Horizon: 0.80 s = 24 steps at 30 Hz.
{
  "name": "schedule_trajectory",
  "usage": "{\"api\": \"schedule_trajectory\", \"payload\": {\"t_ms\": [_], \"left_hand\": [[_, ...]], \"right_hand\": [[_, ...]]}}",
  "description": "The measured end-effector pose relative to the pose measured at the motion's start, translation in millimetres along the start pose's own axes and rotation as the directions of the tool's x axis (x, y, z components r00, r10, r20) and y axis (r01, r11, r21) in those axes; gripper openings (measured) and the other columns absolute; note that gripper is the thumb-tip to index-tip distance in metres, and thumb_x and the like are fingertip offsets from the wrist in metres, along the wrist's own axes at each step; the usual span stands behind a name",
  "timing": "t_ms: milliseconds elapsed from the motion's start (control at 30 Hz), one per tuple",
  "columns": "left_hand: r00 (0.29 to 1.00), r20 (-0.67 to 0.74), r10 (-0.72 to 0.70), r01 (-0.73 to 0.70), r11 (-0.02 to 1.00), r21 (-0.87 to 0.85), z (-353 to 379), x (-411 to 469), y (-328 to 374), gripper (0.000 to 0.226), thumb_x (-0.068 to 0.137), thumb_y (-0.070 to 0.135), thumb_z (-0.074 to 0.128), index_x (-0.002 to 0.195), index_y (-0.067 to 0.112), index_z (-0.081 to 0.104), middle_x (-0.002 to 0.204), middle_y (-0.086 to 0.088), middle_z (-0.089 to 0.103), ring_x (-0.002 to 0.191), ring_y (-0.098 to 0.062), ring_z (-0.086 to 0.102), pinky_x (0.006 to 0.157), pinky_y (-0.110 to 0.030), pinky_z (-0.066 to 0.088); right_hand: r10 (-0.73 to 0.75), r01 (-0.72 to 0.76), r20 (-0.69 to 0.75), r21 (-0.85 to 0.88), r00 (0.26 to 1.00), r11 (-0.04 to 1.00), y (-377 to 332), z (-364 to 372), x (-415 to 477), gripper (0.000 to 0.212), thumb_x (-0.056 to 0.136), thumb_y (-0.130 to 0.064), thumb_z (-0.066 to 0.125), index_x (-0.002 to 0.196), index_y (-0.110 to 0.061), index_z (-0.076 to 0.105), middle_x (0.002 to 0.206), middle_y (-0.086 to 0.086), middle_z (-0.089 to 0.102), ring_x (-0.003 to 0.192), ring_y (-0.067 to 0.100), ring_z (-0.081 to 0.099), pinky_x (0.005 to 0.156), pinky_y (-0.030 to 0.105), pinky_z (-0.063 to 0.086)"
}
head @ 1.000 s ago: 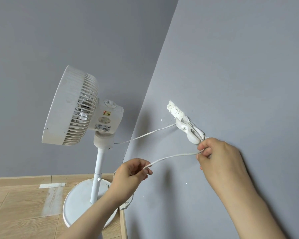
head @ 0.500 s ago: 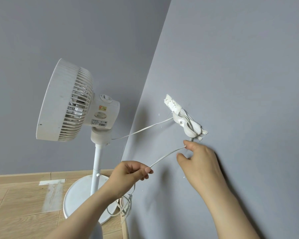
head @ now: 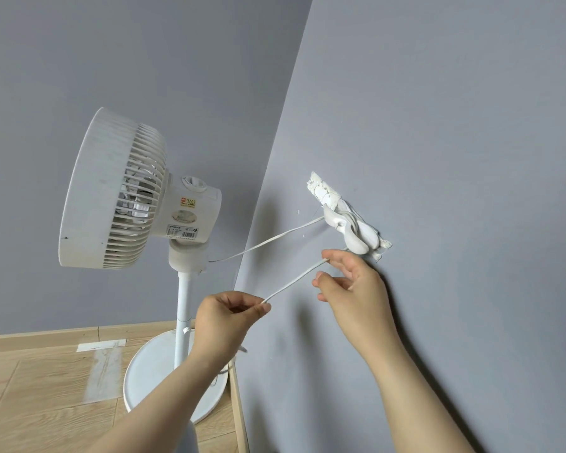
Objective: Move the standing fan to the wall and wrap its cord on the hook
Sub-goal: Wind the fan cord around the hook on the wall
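We are seeing the white standing fan (head: 138,197) standing in the corner, its round base (head: 151,380) on the wood floor (head: 30,387) against the grey wall (head: 438,125). Its cord (head: 291,282) is looping around the white hook (head: 350,230) on that wall. Our left hand (head: 226,318) is pinching the cord taut; our right hand (head: 353,286), fingers spread, is touching the cord just below the hook
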<state>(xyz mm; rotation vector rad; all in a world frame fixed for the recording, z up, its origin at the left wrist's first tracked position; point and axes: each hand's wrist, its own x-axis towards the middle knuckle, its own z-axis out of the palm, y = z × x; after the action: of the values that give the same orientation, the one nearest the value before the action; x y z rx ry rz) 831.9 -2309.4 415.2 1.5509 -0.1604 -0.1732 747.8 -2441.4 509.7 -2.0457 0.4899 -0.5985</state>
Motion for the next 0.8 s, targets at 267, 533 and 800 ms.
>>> {"api": "schedule_trajectory", "payload": {"t_ms": [267,533,800], "left_hand": [[0.998,-0.004,0.055,-0.055,0.997,0.062,8.5,0.4,-4.0,0.011,0.075,0.017,0.081,0.066,0.015,0.074,0.052,0.004,0.064,0.038,-0.001,0.045,0.043,-0.01,0.036],[0.993,0.085,0.085,-0.098,0.981,0.165,4.2,5.4,-7.5,0.015,0.083,0.019,0.074,0.075,0.01,0.065,0.067,-0.003,0.071,0.053,-0.001,0.057,0.053,-0.009,0.041],[0.953,0.3,0.033,-0.009,0.997,-0.081,6.2,5.3,-11.7,0.01,0.089,0.012,0.066,0.086,0.01,0.075,0.068,0.0,0.072,0.065,-0.011,0.064,0.072,-0.022,0.055]], "right_hand": [[0.191,-0.094,-0.152,0.487,0.97,0.868,-0.2,25.8,-5.9,0.028,0.092,-0.014,0.06,0.119,-0.013,0.051,0.111,0.006,0.065,0.061,0.014,0.071,0.062,0.025,0.058],[0.188,-0.04,-0.268,0.476,0.945,0.878,-2.3,35.3,7.1,0.021,0.094,-0.008,0.053,0.078,-0.016,0.063,0.076,0.004,0.072,0.04,0.008,0.054,0.047,0.021,0.047],[0.151,-0.031,-0.298,0.372,0.942,0.928,3.9,34.5,10.4,0.023,0.095,-0.004,0.044,0.097,-0.013,0.065,0.081,0.005,0.07,0.038,0.008,0.054,0.043,0.018,0.047]]}}
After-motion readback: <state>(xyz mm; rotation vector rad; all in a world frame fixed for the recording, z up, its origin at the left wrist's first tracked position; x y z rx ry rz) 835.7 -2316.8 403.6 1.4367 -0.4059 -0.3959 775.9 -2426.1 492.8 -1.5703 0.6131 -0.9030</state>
